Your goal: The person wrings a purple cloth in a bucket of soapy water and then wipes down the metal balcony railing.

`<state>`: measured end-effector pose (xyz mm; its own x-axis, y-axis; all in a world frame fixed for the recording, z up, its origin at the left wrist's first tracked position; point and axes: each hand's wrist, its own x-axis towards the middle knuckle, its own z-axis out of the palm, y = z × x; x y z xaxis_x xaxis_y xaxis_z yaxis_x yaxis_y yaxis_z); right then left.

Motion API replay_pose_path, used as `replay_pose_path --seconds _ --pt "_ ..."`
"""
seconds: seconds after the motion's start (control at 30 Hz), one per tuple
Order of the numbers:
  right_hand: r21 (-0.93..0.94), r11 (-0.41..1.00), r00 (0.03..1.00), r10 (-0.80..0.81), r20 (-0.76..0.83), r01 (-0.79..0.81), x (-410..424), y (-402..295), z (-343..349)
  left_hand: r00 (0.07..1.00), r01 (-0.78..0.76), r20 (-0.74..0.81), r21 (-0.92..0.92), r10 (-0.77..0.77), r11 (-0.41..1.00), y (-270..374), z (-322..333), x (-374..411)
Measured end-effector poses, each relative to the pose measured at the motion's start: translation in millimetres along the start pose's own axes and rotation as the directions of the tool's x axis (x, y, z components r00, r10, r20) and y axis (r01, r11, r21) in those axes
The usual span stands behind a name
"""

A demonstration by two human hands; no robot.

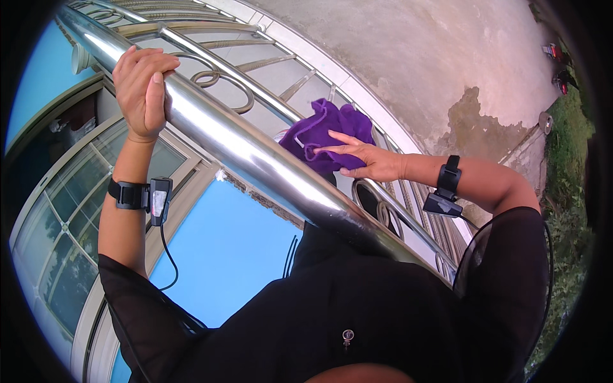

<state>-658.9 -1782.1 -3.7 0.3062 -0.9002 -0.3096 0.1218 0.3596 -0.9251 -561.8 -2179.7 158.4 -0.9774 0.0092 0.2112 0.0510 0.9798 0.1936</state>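
Note:
A thick, polished stainless steel handrail (239, 148) runs diagonally past the front of my body. My left hand (143, 91) is wrapped around its upper left stretch. On the outer side of the handrail, my right hand (376, 159) holds a crumpled purple cloth (330, 131), its fingers spread over the fabric. The cloth lies against the railing and hides part of the thinner metal rail (268, 98) below the handrail. What the underside of the cloth touches cannot be seen.
Metal rings (207, 79) and twisted balusters (297, 86) fill the railing. A pale ledge (364, 98) borders it, with concrete ground (407, 43) far below. Left are a framed window (72, 234) and a blue surface (225, 253). Cabled devices are strapped to both forearms.

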Motion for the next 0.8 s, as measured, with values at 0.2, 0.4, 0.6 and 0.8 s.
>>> replay_pose_path --seconds 0.2,0.4,0.6,0.8 --pt "0.519 0.78 0.899 0.436 -0.051 -0.349 -63 9 1 1.0 -0.018 0.018 0.006 0.018 1.0 -1 -1 -1" --pt "0.591 0.737 0.875 0.473 -0.103 -0.329 -35 -14 3 0.999 -0.033 0.018 -0.009 0.033 0.999 0 1 1" --pt "0.342 0.918 0.939 0.281 -0.201 -0.202 -74 21 51 0.995 -0.092 -0.029 -0.007 0.091 0.996 -12 3 -8" --pt "0.64 0.57 0.691 0.718 -0.085 -0.515 -170 25 62 0.981 -0.178 -0.073 -0.001 0.177 0.984 -39 14 -21"
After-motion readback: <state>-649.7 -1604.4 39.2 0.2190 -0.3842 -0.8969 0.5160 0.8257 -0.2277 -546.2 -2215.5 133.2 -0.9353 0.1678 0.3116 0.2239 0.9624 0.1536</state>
